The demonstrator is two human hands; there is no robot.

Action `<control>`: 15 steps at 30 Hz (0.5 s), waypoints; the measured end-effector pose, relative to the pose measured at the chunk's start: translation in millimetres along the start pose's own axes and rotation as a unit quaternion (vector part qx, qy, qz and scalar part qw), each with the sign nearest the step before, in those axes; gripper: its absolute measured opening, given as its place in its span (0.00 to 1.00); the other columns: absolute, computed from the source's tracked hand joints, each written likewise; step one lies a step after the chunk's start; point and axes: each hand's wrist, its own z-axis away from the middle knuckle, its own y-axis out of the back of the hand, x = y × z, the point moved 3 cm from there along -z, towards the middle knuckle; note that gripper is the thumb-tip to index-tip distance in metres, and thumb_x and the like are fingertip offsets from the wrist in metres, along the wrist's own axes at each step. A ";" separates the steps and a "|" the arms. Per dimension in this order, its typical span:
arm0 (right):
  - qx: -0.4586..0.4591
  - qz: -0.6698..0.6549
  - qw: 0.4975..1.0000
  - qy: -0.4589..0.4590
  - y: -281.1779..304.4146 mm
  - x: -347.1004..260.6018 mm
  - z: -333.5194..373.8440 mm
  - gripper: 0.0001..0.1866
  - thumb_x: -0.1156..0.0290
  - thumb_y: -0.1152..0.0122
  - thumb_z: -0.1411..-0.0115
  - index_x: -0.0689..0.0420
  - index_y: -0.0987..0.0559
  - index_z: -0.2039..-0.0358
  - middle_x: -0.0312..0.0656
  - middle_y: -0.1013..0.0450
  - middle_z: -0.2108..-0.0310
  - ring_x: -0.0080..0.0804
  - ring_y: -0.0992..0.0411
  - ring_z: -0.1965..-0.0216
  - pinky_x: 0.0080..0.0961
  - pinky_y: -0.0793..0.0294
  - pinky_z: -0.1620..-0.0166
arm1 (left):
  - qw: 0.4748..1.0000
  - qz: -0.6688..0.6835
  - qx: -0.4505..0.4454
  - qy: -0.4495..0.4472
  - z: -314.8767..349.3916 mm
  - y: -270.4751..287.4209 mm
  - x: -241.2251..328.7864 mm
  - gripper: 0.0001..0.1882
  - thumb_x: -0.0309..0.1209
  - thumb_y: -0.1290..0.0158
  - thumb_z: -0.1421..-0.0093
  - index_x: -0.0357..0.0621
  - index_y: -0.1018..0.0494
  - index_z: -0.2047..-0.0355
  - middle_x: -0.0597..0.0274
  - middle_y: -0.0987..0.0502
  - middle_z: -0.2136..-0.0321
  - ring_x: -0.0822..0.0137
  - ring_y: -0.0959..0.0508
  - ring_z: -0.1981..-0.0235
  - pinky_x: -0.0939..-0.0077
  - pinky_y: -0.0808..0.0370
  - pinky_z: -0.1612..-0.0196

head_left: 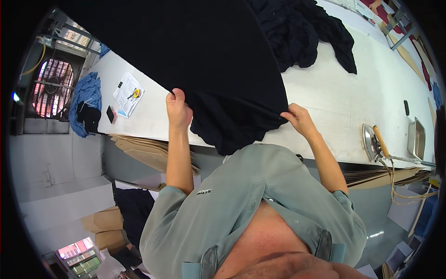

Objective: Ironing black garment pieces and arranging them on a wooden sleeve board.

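A large piece of black cloth [209,60] spreads from the top of the view toward me over the white table [334,111]. Its left edge is pinched in my left hand [178,109], thumb on top. On the other side, my right hand [299,118] grips the right edge between thumb and fingers. Between the two hands the near end of the cloth sags in folds over the table's front edge. What lies beneath the cloth is hidden.
A heap of dark cloth [297,37] lies at the far middle. An iron [370,143] and a metal tray [416,139] stand at the right. Papers [127,95] with a yellow tape measure [135,93] and blue garments [86,95] lie left. Brown card sheets [144,151] sit beneath the tabletop.
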 end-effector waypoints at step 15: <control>-0.107 -0.269 0.950 0.116 -139.7 -240.0 -140.4 0.13 0.63 0.37 0.40 0.61 0.20 0.62 0.43 0.23 0.61 0.33 0.26 0.61 0.24 0.27 0.57 | 0.757 -0.284 -0.232 -0.540 -2.5 -184.5 134.6 0.17 0.32 0.38 0.47 0.41 0.24 0.57 0.56 0.21 0.63 0.55 0.22 0.65 0.66 0.26 0.59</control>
